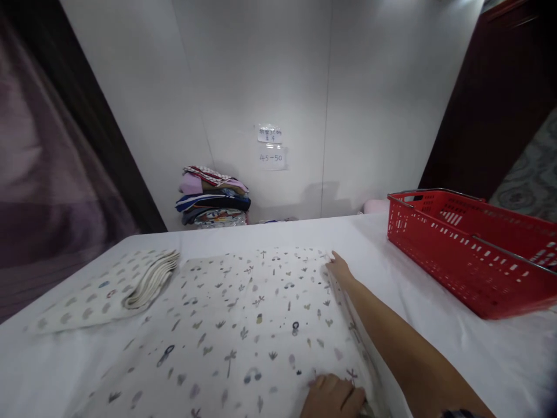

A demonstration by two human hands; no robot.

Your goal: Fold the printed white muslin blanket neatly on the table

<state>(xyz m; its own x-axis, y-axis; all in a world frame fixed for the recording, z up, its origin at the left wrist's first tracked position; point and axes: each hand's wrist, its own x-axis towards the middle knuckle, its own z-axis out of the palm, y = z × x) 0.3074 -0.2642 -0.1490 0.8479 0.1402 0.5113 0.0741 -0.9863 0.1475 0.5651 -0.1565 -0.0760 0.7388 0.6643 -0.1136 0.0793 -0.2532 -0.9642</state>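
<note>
A white cloth printed with small palm trees, rainbows and leaves lies spread on the table. At its far right corner, my right hand pinches the edge, with the arm stretched out along the cloth's right side. My left hand is low in the view, its fingers curled over the cloth near the right edge; part of it is cut off by the frame. Between the two hands, the right edge of the cloth is lifted slightly. To the left lies a folded cream cloth with a grey pattern, its layers bunched at one end.
A red plastic basket with metal handles stands on the right of the white-covered table. Behind the table's far edge is a stack of folded fabrics. Paper labels hang on the wall. A curtain hangs at left.
</note>
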